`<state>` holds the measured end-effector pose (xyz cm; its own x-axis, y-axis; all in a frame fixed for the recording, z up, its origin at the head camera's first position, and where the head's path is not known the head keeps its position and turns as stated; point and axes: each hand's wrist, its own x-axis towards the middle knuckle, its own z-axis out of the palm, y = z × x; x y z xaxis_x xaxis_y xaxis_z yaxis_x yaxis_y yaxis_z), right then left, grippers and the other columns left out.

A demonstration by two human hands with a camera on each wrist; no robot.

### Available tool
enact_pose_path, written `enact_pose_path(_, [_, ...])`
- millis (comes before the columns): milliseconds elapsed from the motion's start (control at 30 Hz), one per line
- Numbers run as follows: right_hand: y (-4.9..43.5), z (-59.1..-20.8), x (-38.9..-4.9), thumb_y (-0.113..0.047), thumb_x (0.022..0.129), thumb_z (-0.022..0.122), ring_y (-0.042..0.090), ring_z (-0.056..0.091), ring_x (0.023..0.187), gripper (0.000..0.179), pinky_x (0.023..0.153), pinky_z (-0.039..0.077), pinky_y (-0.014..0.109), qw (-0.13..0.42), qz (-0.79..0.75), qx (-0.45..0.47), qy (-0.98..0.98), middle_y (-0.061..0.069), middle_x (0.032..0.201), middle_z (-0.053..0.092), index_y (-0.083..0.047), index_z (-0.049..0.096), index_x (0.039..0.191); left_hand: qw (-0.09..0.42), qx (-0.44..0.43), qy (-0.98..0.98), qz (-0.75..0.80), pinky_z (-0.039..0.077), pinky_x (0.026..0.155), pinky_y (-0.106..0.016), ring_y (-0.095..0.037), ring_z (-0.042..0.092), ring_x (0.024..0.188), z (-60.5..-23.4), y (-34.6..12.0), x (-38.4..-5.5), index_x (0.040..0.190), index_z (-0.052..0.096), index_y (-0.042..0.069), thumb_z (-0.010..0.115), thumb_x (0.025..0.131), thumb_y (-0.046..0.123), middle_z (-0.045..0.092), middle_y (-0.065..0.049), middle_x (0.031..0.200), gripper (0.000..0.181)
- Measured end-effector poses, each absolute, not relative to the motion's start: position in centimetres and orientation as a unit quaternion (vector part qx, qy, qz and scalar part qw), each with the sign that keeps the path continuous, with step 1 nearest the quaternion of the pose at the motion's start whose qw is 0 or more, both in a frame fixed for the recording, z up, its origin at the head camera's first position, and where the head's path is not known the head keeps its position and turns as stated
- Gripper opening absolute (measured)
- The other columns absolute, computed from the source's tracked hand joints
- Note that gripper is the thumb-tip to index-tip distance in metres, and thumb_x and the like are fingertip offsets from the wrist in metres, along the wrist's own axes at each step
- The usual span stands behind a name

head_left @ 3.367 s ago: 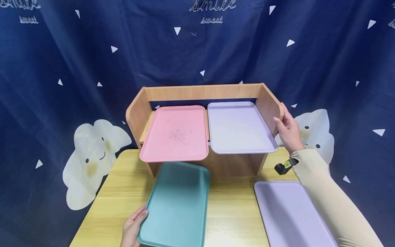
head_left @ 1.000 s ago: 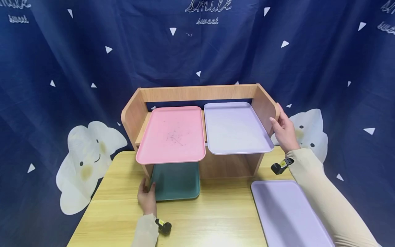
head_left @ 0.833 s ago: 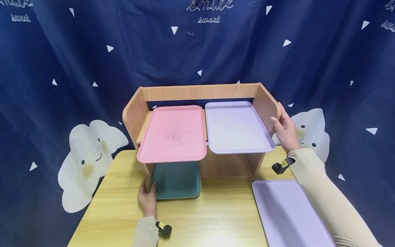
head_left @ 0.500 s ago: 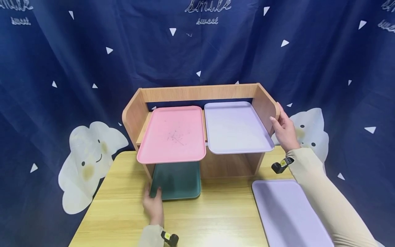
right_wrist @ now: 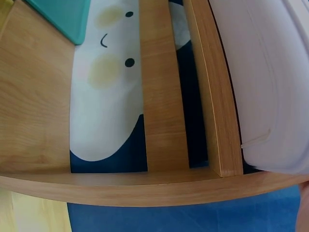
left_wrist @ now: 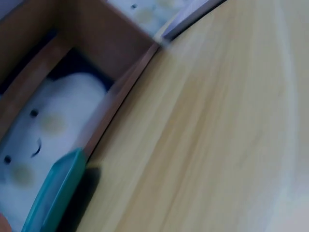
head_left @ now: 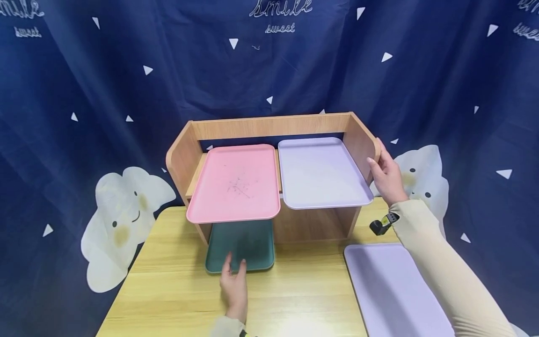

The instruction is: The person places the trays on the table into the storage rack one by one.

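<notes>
In the head view my left hand (head_left: 235, 291) is at the front edge of a teal tray (head_left: 240, 245), fingers extended toward it; whether they touch the rim I cannot tell. The tray sits on the lower level of a wooden two-tier shelf (head_left: 273, 126), its front part sticking out. Above it a pink tray (head_left: 233, 182) with a faint plant print lies on the upper level, beside a lilac tray (head_left: 324, 173). My right hand (head_left: 388, 177) grips the shelf's right side panel, thumb inside and fingers outside. The right wrist view shows that panel (right_wrist: 145, 191) close up.
A second lilac tray (head_left: 396, 290) lies on the light wooden table (head_left: 168, 281) at the front right, under my right forearm. Behind the shelf hangs a dark blue curtain (head_left: 210, 70) with white triangles and cloud faces.
The teal tray, held tilted in my left hand at first, now lies in the lower left of the shelf. The left hand has since moved right along its front edge. My right hand stays put.
</notes>
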<state>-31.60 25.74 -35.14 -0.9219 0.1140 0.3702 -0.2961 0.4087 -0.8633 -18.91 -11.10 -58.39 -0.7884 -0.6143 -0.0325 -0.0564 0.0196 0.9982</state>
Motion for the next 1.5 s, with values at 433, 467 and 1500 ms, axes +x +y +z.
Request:
enact_pose_path(433, [25.4,-35.1,-31.8,-0.027,0.100,0.045,0.029,0.031,0.139,0.059,0.110,0.030,0.051,0.184,0.546,0.054,-0.815,0.005,0.155,0.027,-0.037,0.016,0.149,0.090,0.202,-0.758,-0.614,0.038,0.045,-0.026,-0.039,0.053,0.120,-58.9,-3.0,-17.7,0.134,0.053,0.021,0.070,0.081,0.024,0.052,-0.013,0.138,0.055])
enact_pose_path(467, [25.4,-35.2,-31.8,-0.027,0.100,0.045,0.029,0.031,0.139,0.059,0.110,0.030,0.051,0.181,0.548,0.054,-0.815,0.005,0.155,0.027,-0.037,0.016,0.149,0.084,0.197,-0.759,-0.614,0.036,0.041,-0.026,-0.039,0.053,0.119,-58.9,-2.5,-17.6,0.134,0.052,0.021,0.070,0.081,0.025,0.051,-0.013,0.138,0.056])
enact_pose_path(1500, [26.1,-35.8,-31.7,-0.021,0.100,0.044,0.029,0.031,0.139,0.059,0.110,0.030,0.051,0.203,0.546,0.059,-0.811,0.007,0.155,0.027,-0.029,0.016,0.151,-0.086,0.031,-0.791,-0.605,0.038,0.108,-0.046,-0.029,0.045,0.130,-60.2,11.1,-9.4,0.136,0.050,0.012,0.075,0.075,0.033,0.050,-0.005,0.141,0.069])
